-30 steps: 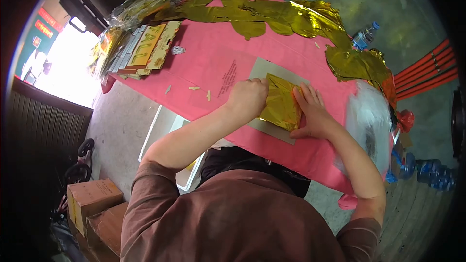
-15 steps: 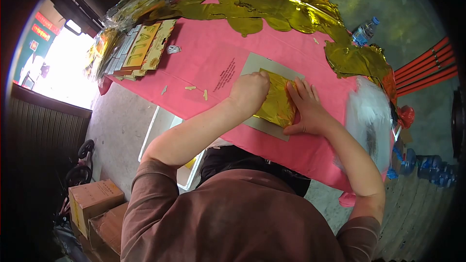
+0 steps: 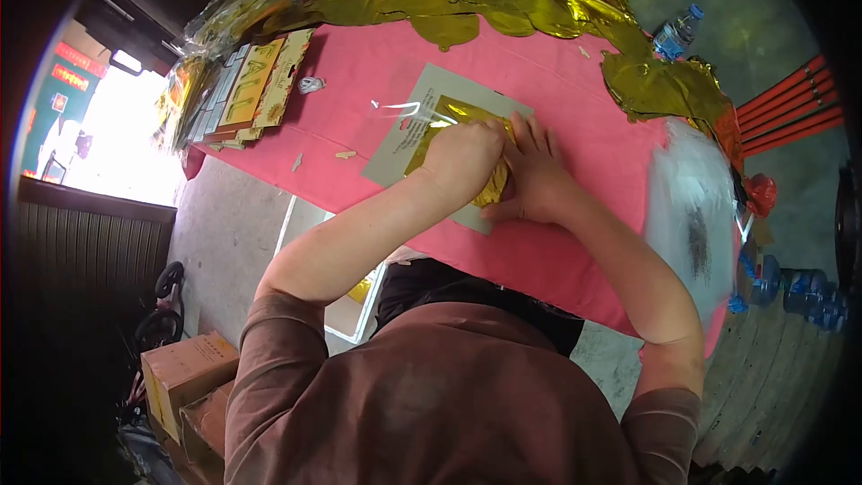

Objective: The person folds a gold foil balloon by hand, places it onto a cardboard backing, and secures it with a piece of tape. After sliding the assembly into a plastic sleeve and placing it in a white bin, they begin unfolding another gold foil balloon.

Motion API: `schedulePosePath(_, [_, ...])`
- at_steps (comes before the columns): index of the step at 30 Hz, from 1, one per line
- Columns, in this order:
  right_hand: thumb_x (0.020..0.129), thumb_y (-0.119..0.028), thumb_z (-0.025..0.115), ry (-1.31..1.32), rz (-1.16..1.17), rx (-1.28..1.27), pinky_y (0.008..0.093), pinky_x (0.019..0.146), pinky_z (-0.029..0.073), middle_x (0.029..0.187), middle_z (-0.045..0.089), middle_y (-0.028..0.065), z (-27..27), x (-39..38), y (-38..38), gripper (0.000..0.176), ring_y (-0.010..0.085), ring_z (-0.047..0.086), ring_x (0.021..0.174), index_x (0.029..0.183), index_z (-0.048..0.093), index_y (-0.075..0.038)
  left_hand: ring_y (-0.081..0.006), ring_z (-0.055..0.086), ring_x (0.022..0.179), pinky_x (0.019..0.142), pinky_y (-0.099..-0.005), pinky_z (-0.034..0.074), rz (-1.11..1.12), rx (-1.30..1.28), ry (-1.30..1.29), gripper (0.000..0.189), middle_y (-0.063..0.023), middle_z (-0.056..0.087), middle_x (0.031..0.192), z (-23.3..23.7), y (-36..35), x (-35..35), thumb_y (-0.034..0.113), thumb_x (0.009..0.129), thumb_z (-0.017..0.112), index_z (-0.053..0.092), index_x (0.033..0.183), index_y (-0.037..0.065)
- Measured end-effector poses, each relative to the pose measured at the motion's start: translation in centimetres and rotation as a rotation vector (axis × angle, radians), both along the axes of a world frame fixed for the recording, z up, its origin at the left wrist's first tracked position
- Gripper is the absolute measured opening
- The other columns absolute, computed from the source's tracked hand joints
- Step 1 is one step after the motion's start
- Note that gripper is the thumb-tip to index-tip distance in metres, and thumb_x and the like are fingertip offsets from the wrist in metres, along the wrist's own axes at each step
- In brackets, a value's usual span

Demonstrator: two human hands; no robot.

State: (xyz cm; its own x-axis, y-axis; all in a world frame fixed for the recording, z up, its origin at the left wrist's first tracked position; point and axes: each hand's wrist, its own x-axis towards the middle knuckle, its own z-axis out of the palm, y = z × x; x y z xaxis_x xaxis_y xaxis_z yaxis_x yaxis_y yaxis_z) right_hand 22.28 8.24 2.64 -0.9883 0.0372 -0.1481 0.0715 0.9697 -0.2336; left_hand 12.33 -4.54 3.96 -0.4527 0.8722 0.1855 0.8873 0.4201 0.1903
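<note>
A grey card [image 3: 382, 160] lies slanted on the pink tablecloth, with folded gold foil [image 3: 455, 108] on top. A clear plastic bag [image 3: 400, 110] with printed text and a bright glare covers the card's left part. My left hand [image 3: 462, 157] is closed over the foil, seemingly pinching the bag's edge; its fingertips are mostly hidden. Against the right side of the foil and card, my right hand [image 3: 539, 175] rests with fingers stretched out. Its fingertips lie close to my left knuckles.
Gold foil balloons [image 3: 503, 4] spread along the far edge. At the left stand packs of printed "FALL" cards [image 3: 251, 90] beside clear-wrapped packs [image 3: 242, 13]. A water bottle [image 3: 678, 31] is at the far right, near white plastic film [image 3: 691, 216]. Cardboard boxes [image 3: 189, 368] sit on the floor.
The card and gold foil have slid left, so the bag's printed text now overlies the card. My right hand moved left with them; my left hand stayed nearly in place, closed.
</note>
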Motion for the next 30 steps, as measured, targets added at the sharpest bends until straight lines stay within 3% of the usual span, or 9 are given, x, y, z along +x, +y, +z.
schedulePosePath(7, [0.054,-0.069,0.072,0.031,0.005,-0.077,0.0573,0.111,0.005,0.150,0.012,0.0243,0.2,1.2,0.6,0.126,0.0404,0.005,0.141,0.146,0.016,-0.004,-0.0290,0.065,0.062,0.054,-0.0370,0.053,-0.037,0.071,0.041,0.018,-0.0150,0.063,0.072,-1.0,-0.5,0.7,0.014,0.075,0.062,0.052,0.084,0.001])
schedulePosePath(17, [0.055,-0.063,0.074,0.052,0.016,-0.060,0.0577,0.111,0.009,0.149,0.015,0.0255,-0.1,2.0,1.2,0.121,0.0422,0.010,0.140,0.145,0.019,-0.003,-0.0301,0.066,0.066,0.057,-0.0389,0.053,-0.011,0.033,-0.015,0.013,-0.0166,0.064,0.076,-0.7,0.8,2.2,0.011,0.078,0.058,0.053,0.085,0.001])
schedulePosePath(24, [0.052,-0.063,0.077,0.046,-0.029,-0.043,0.0513,0.113,0.009,0.149,0.015,0.0271,-1.0,0.9,0.5,0.129,0.0397,0.009,0.141,0.141,0.018,0.009,-0.0328,0.065,0.065,0.056,-0.0399,0.053,-0.013,0.033,-0.012,0.018,-0.0196,0.063,0.075,-1.0,0.2,1.5,0.008,0.073,0.060,0.052,0.086,-0.002])
schedulePosePath(26, [0.053,-0.059,0.079,0.203,0.010,-0.201,0.0529,0.113,0.008,0.149,0.012,0.0300,-1.8,1.2,0.8,0.129,0.0390,0.007,0.141,0.145,0.014,0.003,-0.0355,0.064,0.063,0.056,-0.0428,0.052,-0.038,0.136,-0.037,0.020,-0.0219,0.062,0.074,-1.4,-0.1,1.3,0.009,0.073,0.063,0.051,0.085,-0.002])
schedulePosePath(29, [0.053,-0.062,0.078,0.151,-0.038,-0.304,0.0507,0.113,0.008,0.149,0.009,0.0302,-0.2,2.1,0.5,0.131,0.0381,0.004,0.142,0.145,0.011,0.003,-0.0374,0.062,0.063,0.056,-0.0443,0.052,-0.039,0.167,-0.039,0.019,-0.0227,0.061,0.074,-1.7,-0.2,1.1,0.010,0.075,0.062,0.050,0.084,-0.002])
schedulePosePath(30, [0.060,-0.062,0.076,0.178,-0.044,-0.313,0.0486,0.113,0.013,0.149,0.011,0.0302,0.8,3.2,0.3,0.124,0.0397,0.008,0.141,0.144,0.014,0.004,-0.0375,0.062,0.063,0.057,-0.0444,0.052,-0.033,0.178,-0.032,0.019,-0.0225,0.061,0.074,-1.7,-0.2,1.2,0.010,0.075,0.062,0.050,0.083,-0.001])
